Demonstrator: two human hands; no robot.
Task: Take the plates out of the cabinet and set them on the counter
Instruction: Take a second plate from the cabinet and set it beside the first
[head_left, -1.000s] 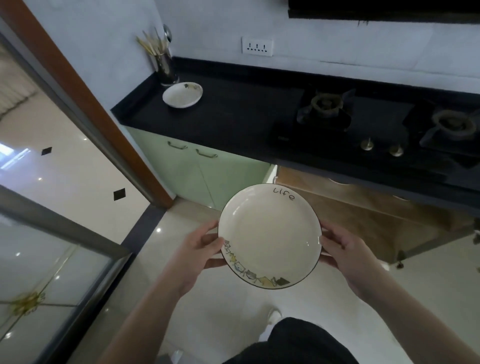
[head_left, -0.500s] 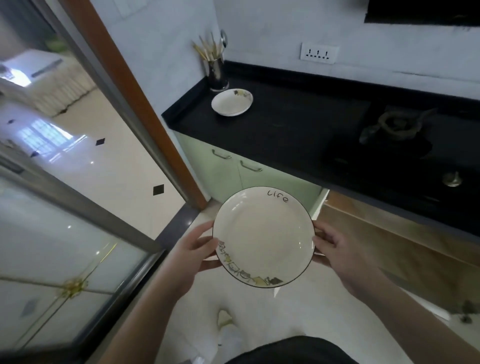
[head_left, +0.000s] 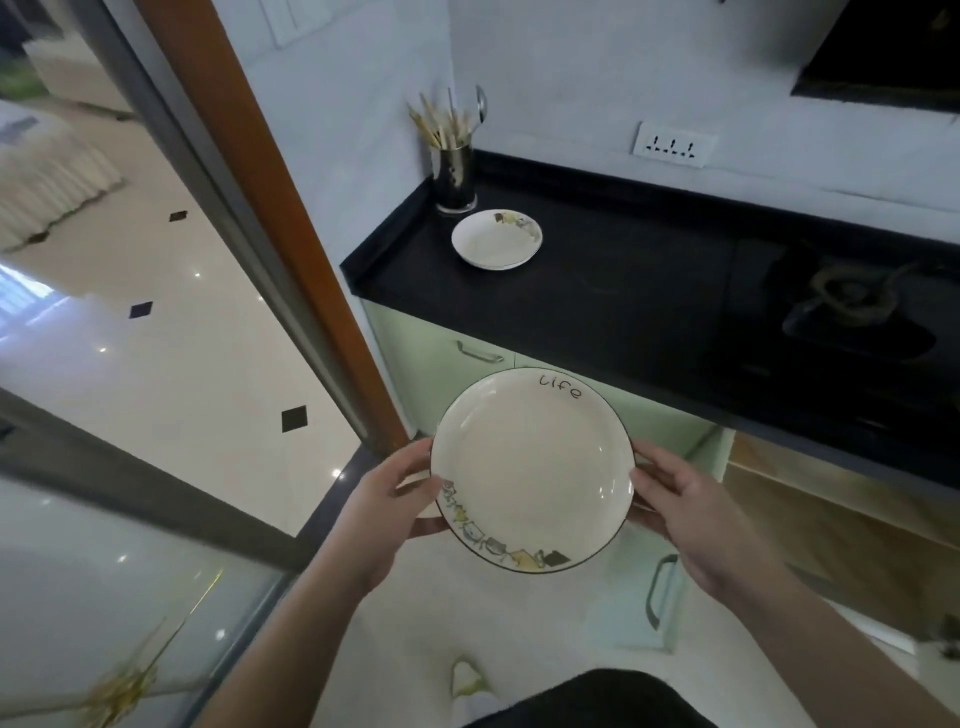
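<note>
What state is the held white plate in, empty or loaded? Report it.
Empty. The round white plate with "Life" lettering, gripped at its rim by left hand and right hand, shows only bare glazed surface.

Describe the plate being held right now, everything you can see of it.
The held plate is round, cream-white and glossy, like glazed ceramic, with a thin dark rim. "Life" is written near its far edge; a band of small drawn figures in yellow, grey and brown runs along the near-left edge. It looks empty and faces up, roughly level. The left hand and right hand grip opposite edges, holding it in the air in front of the black counter, not yet set down.
</note>
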